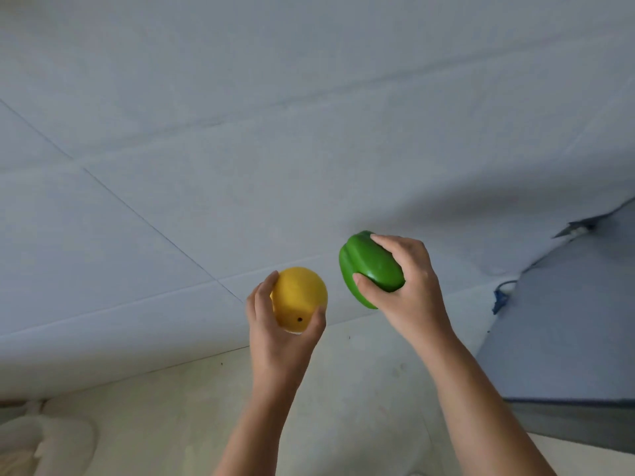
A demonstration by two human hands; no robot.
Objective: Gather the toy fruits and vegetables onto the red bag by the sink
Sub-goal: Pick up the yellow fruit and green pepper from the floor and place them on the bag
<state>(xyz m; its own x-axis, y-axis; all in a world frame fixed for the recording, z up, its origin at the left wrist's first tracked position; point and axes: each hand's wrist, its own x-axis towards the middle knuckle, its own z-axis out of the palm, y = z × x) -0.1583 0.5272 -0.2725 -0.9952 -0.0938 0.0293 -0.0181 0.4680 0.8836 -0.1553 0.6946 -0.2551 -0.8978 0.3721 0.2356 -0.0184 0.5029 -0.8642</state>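
Observation:
My left hand (275,338) grips a round yellow toy fruit (299,297) with a small dark hole near its lower side. To its right, my right hand (409,290) wraps around a glossy green toy bell pepper (367,266), fingers over its top and thumb beneath. Both toys are held up in the air in front of a pale grey panelled wall. The two toys are a short gap apart and do not touch. No red bag and no sink appear in the view.
A pale grey wall (240,149) with thin seams fills the upper view. A cream surface (360,389) lies below it. A grey-blue panel (567,321) stands at the right with a blue cord (500,297) at its edge. Pale cloth (44,441) sits bottom left.

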